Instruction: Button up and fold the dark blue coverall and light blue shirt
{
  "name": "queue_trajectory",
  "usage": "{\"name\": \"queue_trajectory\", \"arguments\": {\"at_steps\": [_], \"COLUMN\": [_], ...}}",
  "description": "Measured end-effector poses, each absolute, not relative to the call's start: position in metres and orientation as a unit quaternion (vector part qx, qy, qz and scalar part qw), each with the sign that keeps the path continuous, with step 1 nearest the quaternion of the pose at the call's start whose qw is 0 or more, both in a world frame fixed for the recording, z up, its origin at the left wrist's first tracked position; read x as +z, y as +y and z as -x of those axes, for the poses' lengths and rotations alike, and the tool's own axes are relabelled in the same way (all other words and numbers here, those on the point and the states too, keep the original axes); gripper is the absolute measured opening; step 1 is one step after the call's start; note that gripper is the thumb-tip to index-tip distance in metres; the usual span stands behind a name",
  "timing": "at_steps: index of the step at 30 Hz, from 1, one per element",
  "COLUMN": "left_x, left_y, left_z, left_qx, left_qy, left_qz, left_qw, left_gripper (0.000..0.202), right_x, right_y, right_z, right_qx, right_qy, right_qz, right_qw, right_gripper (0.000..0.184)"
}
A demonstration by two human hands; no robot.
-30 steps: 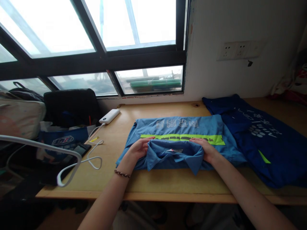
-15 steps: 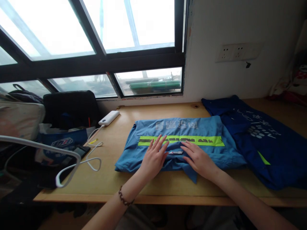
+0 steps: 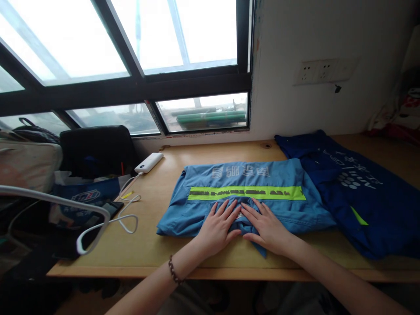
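Note:
A light blue work jacket lies folded on the wooden table, with pale lettering near its far edge and a yellow-green reflective strip across it. My left hand rests flat on the jacket's near part, fingers spread over the collar area. Beside it, my right hand lies flat too, its fingertips close to those of the left. Between the hands a bit of white label shows, mostly covered. One pointed corner of the collar hangs toward me below the right hand.
To the right, a dark blue garment with white print touches the jacket. A white power bank with a white cable lies at left. Behind them stand a black bag-like object and a blue bag. A window and wall sockets are beyond.
Both hands have slid nearer to me, off the reflective strip, and come closer together. They now cover most of the label at the collar.

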State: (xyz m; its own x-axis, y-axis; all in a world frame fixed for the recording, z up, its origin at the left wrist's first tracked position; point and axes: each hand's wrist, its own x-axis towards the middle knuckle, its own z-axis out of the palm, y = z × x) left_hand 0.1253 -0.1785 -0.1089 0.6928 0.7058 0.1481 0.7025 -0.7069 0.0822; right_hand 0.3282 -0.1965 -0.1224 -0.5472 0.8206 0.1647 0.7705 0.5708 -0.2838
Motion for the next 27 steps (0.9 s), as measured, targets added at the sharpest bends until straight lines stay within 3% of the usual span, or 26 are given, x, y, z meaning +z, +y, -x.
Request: {"name": "queue_trajectory", "arguments": {"at_steps": [5, 11, 15, 17, 21, 25, 27], "left_x": [-0.101, -0.119, -0.138, -0.141, -0.13, -0.119, -0.118], "left_y": [-0.175, -0.18, -0.186, -0.188, -0.189, -0.185, -0.183], "left_z": [-0.104, -0.019, 0.037, 0.054, 0.055, 0.035, 0.029], "left_qx": [0.057, 0.079, 0.176, 0.199, 0.172, 0.124, 0.137], "left_qy": [0.387, 0.567, 0.713, 0.76, 0.784, 0.786, 0.782], "left_qz": [-0.92, -0.818, -0.672, -0.618, -0.582, -0.59, -0.592], "left_qw": [0.024, -0.052, -0.095, -0.031, 0.132, 0.139, 0.139], "left_gripper": [0.061, 0.042, 0.055, 0.063, 0.056, 0.048, 0.044], "right_x": [-0.12, -0.139, -0.148, -0.15, -0.152, -0.15, -0.146], "right_y": [-0.201, -0.224, -0.243, -0.247, -0.241, -0.225, -0.219], "right_z": [-0.356, -0.456, -0.504, -0.509, -0.5, -0.494, -0.494], "right_qx": [0.092, -0.019, -0.006, 0.018, 0.03, 0.035, 0.06], "right_qy": [-0.868, -0.766, -0.628, -0.582, -0.565, -0.534, -0.53], "right_qz": [0.471, 0.616, 0.749, 0.787, 0.807, 0.834, 0.836], "right_qw": [0.127, 0.184, 0.211, 0.204, 0.168, 0.133, 0.132], "right_gripper": [0.088, 0.063, 0.056, 0.056, 0.064, 0.079, 0.077]}}
